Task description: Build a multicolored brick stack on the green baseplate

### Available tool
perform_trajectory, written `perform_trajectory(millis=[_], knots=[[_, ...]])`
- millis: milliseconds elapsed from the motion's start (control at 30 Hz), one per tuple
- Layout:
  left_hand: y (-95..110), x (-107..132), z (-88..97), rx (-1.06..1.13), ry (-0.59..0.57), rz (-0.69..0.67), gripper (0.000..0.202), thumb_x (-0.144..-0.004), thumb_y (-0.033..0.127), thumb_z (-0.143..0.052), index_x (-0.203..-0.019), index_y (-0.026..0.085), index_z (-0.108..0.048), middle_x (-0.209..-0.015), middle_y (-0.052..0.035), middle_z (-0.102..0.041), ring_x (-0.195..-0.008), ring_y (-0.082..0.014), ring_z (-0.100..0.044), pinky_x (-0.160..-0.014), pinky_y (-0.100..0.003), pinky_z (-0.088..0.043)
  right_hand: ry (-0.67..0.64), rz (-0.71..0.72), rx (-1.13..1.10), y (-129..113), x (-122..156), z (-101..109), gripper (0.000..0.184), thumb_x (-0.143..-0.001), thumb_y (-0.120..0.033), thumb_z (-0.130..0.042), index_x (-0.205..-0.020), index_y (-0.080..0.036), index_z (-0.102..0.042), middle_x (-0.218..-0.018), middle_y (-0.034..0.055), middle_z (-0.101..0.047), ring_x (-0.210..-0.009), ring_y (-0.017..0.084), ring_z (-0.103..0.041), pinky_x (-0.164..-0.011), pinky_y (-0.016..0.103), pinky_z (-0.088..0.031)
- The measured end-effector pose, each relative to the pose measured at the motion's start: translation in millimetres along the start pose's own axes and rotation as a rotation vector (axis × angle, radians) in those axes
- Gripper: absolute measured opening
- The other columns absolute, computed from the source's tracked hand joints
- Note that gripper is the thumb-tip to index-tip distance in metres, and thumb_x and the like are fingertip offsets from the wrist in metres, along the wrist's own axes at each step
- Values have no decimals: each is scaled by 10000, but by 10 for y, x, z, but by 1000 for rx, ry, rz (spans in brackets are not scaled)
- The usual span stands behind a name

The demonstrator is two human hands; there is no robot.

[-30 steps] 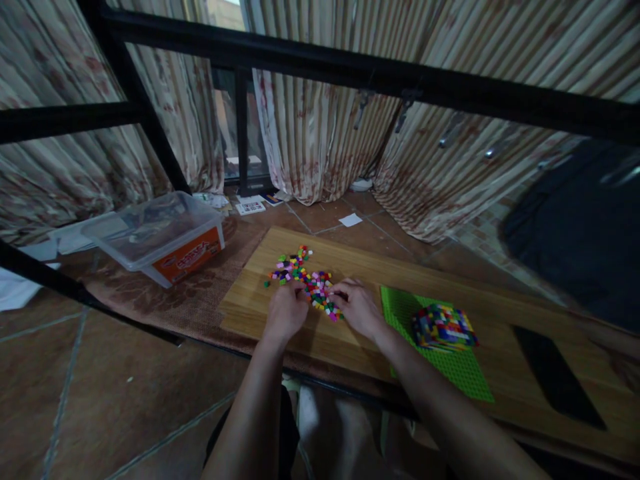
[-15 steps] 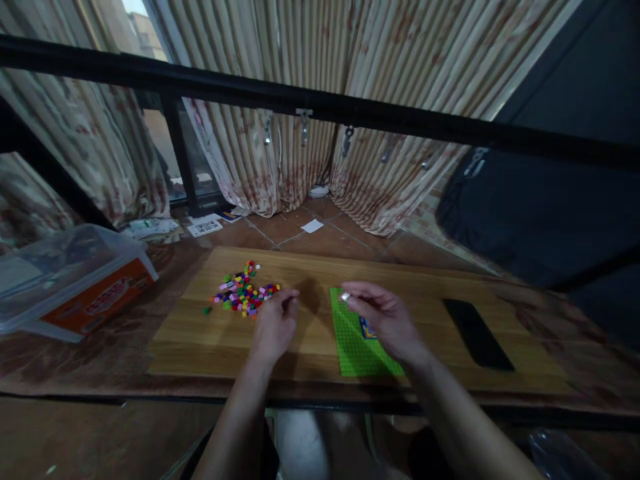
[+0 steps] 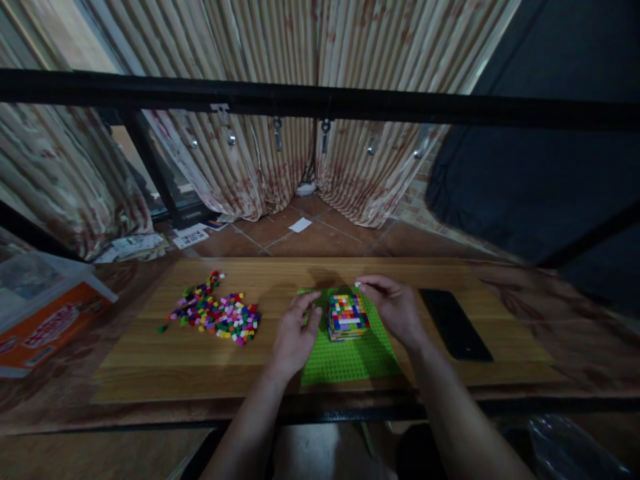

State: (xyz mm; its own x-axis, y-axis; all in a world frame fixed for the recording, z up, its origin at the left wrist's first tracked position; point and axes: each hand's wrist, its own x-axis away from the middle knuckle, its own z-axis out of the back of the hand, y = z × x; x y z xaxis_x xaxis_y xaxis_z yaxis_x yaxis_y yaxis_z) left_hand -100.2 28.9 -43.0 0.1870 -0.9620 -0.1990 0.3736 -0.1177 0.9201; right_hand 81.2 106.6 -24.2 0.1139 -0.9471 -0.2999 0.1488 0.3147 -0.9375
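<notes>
A block of many-coloured toy bricks stands on a green studded baseplate. My right hand is at the block's right, its thumb and fingers pinching a small white brick above the plate's far side. On the other side of the block, my left hand hovers by the plate's left edge. Its fingers are apart, and nothing shows between them. A pile of loose small bricks in mixed colours lies on the wooden board to the left.
A black phone lies right of the baseplate on the wooden board. At the far left stands a clear plastic box with an orange label. A black metal rail crosses in front of the curtains.
My left hand has moved from beside the loose pile to the baseplate. My right hand, still pinching the white brick, has shifted off the block, which now shows. The view has turned right.
</notes>
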Motion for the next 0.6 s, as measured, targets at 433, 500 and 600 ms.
perform_trajectory(millis=[433,500,600], knots=[[13,-144,-297,331,26,111,211,-830,210,-548,-997,164,-669,-998,-48,-702,-890,-167,-652,-815,-281,-517,-239,208,224,-33,46,-243,217,-862,-215,-558,-936,-285,-750,-901,20,-739,-900,194,-627,-830,362,-478],[22,-152,-295,366,45,124,176,-813,199,-565,-952,162,-665,-949,-42,-701,-870,-163,-652,-785,-267,-520,-251,196,250,-32,53,-238,223,-865,-209,-556,-935,-292,-751,-873,15,-734,-883,191,-619,-808,352,-473],[8,-151,-286,395,68,125,166,-800,187,-581,-947,165,-654,-956,-45,-691,-905,-163,-645,-807,-267,-514,-243,172,263,-31,65,-228,204,-858,-218,-576,-921,-294,-754,-853,12,-727,-861,189,-610,-783,340,-469]])
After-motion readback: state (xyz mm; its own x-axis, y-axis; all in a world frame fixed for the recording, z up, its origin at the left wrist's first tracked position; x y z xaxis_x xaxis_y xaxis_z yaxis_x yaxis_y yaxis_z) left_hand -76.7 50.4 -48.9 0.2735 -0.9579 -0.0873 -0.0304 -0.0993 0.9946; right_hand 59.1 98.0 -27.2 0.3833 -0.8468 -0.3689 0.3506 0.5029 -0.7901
